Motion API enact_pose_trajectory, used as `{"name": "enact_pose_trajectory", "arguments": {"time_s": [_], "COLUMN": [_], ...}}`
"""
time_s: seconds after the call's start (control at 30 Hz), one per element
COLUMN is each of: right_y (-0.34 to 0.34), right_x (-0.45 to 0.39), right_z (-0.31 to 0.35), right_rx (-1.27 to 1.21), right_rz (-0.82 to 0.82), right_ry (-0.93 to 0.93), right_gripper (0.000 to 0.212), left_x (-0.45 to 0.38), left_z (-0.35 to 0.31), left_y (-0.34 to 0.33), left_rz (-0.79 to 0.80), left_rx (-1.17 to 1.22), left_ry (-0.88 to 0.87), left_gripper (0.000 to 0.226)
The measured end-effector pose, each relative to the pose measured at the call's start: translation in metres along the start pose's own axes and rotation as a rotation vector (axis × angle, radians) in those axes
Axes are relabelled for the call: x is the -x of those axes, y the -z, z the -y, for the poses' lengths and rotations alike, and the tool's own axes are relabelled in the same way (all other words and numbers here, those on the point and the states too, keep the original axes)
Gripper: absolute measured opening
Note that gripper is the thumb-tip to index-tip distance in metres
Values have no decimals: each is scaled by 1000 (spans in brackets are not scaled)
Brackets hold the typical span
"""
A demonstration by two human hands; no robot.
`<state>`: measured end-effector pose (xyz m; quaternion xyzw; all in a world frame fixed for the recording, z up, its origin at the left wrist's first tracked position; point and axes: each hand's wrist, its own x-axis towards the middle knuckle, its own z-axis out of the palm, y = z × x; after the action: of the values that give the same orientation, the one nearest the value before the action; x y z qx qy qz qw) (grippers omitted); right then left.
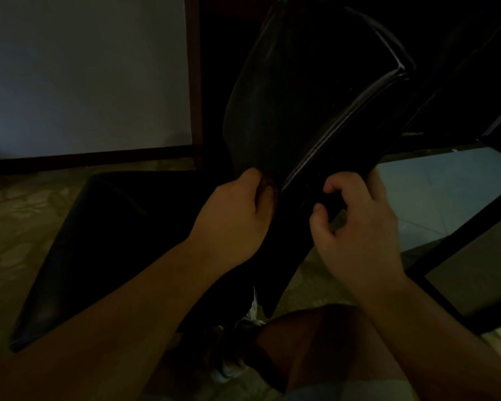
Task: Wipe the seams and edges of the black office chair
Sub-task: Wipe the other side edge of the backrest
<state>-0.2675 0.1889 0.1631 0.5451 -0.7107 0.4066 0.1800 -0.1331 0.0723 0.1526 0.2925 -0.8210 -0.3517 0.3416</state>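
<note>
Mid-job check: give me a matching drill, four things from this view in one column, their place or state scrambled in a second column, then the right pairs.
Things:
1. left hand
2. right hand
3. pale seam
4. knee

Places or states:
A. runs up the chair back between the two hands
B. bent, at the bottom middle of the view
C. pinches the lower edge of the chair back, left of the seam
D. fingers curled around the right edge of the chair back

Pairs: 1-C, 2-D, 3-A, 4-B
</note>
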Motion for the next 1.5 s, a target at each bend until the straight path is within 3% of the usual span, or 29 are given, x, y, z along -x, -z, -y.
{"name": "enact_pose_trajectory", "arguments": {"time_s": [0.1, 0.27, 0.43, 0.63, 0.77, 0.93, 1.1, 1.27, 1.4, 1.5], "right_y": [-2, -2, -2, -1, -2, -2, -3, -2, -3, -2], "right_x": [2, 2, 1, 4, 4, 6, 5, 7, 6, 9], "right_z": [2, 3, 7, 9, 10, 10, 11, 11, 14, 13], "right_rx": [-31, -24, -34, -29, -50, -52, -58, -57, -55, -56], "right_rz": [-10, -12, -14, -13, -18, -18, -9, -6, -13, -10], "right_ry": [-31, -36, -46, -31, -37, -40, -51, -50, -57, -51], "right_gripper": [21, 21, 21, 22, 22, 21, 21, 22, 22, 22], "left_x": [-8, 5, -12, 8, -4, 9, -8, 0, -14, -7], "left_z": [-4, -5, 0, -3, -3, -8, -2, -8, -3, -6], "left_y": [-1, -3, 8, 4, 13, 7, 14, 11, 15, 7], "left_rz": [-59, 44, 16, 67, -6, 21, 5, 40, -16, -4], "left_rx": [33, -56, -61, -123, -56, -110, -17, -77, -43, -37], "left_ry": [15, -61, 16, -66, -15, -90, 13, -93, 21, 5], "left_gripper": [29, 27, 29, 28, 33, 20, 26, 22, 27, 27]}}
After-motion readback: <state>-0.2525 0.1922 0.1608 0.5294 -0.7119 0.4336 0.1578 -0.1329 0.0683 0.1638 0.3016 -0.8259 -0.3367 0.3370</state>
